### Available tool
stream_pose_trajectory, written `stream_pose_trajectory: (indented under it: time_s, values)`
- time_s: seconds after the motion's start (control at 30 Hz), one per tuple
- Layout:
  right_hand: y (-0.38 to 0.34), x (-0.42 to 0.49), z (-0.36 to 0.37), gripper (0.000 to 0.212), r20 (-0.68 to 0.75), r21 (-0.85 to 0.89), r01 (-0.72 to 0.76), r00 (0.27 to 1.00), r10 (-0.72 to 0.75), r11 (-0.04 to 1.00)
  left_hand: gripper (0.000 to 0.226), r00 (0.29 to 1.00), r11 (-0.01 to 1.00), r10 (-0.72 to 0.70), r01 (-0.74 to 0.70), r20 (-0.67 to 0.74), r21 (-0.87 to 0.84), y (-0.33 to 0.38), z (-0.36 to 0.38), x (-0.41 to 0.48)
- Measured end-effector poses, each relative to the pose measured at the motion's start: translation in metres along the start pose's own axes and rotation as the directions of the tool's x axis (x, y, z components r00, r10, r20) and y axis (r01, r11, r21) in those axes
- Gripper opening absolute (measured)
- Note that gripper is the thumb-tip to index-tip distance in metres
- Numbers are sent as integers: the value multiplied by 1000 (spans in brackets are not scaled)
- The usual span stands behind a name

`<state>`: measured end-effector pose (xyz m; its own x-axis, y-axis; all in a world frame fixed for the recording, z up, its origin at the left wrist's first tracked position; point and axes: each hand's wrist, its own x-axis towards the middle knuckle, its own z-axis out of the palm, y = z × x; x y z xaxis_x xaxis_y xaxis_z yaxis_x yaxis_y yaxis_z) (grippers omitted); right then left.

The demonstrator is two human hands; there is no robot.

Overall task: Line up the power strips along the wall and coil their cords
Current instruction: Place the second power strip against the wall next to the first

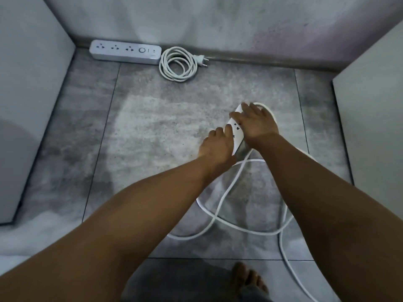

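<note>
I am judging power strip (236, 128) at 1 o'clock rigid, light | left hand (214, 142) pinching near edge, right hand (258, 122) clamping far end | cord (225, 191) limp

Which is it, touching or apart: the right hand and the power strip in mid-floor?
Touching. The head view shows the right hand lying across the far end of the power strip, fingers on its socket face.
</note>
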<state>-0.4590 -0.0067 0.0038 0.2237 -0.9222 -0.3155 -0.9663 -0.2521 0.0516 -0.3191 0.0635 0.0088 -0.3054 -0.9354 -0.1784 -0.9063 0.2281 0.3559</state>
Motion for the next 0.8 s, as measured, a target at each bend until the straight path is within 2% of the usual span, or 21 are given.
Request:
stream_pose_trajectory:
  time_s: [0.17,0.33,0.43,0.53,0.67,0.8]
  values:
    - [0,-6,-16,63,-117,40,-9,993,14,999,75,1000,998,22,-22,-5,63,-9,-27,9]
    - [13,-3,-34,73,-251,31,-39,967,46,999,78,989,974,142,-132,-44,184,-24,-63,26]
    - [18,1,-42,68,-312,81,-43,948,66,996,78,975,955,210,-188,-77,229,-34,-84,36]
    - [26,4,-42,64,-371,130,-38,925,84,991,67,954,933,286,-256,-90,251,-41,-93,51]
    - [39,16,-43,66,-374,112,-56,923,94,992,65,919,902,358,-295,-167,314,-52,-89,74]
    - [46,35,-43,67,-379,172,-40,920,103,984,70,894,882,380,-273,-237,385,-63,-79,102]
